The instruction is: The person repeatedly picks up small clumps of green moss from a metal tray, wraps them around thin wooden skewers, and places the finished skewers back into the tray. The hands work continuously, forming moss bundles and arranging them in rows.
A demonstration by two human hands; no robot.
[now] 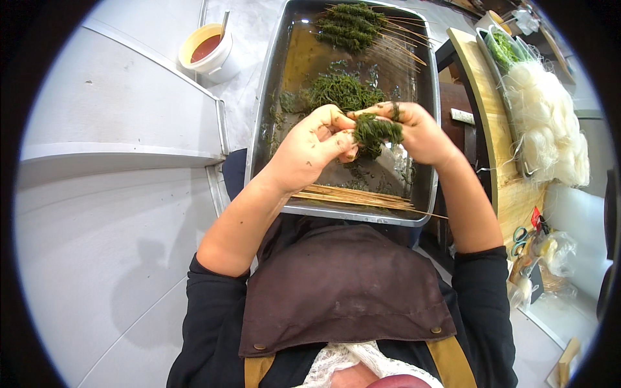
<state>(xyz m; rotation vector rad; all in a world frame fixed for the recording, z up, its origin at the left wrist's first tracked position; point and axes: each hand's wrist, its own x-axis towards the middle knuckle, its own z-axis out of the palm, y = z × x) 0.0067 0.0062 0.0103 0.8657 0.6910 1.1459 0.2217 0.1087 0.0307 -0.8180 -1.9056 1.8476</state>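
Thin tan wooden sticks (352, 196) lie at the near end of a grey rectangular tray (362, 216). Above its middle, the left hand (318, 143) and right hand (417, 132) pinch a dark-green clump of stringy plant strands (378, 134) — shaggy, moist-looking, bunched. Beyond sits a loose, tangled green mound (344, 92) — then, farthest, strand-covered sticks (350, 27).

Below left hand (314, 145) and right hand (424, 136), a tray (301, 58) with sticks (352, 196) nearer the body, plant heap (343, 92) just beyond, loaded skewers (352, 29) farther; leftward, a bucket (221, 66); rightward, a table (525, 197).
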